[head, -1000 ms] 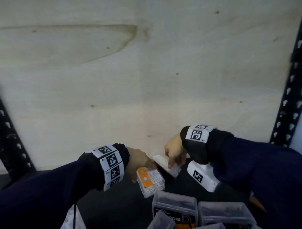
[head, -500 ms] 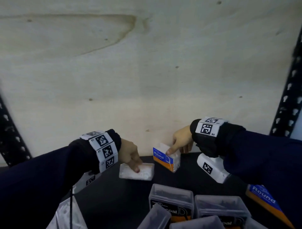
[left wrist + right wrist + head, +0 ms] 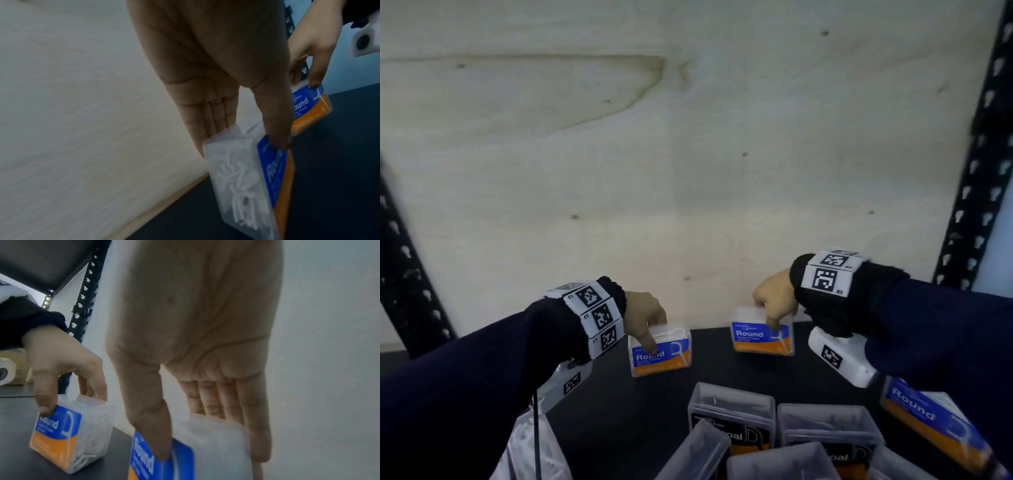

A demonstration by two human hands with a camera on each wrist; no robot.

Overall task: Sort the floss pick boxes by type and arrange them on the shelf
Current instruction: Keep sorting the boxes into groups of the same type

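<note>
Black shelf [image 3: 619,411], plywood back [image 3: 688,171], each hand [image 3: 643,315] [image 3: 774,301] pinching a Round box [image 3: 661,353] [image 3: 762,337]

We count three Round boxes with blue-and-orange labels: one on the left [image 3: 661,349], one on the right [image 3: 762,334], and one at the lower right edge [image 3: 935,428]. We count at least five clear boxes with dark labels bunched at the bottom, among them a back-left one [image 3: 731,414] and a back-right one [image 3: 828,428]; the frame cuts off the rest. We see two hands, the left [image 3: 645,317] and the right [image 3: 774,298].
</note>
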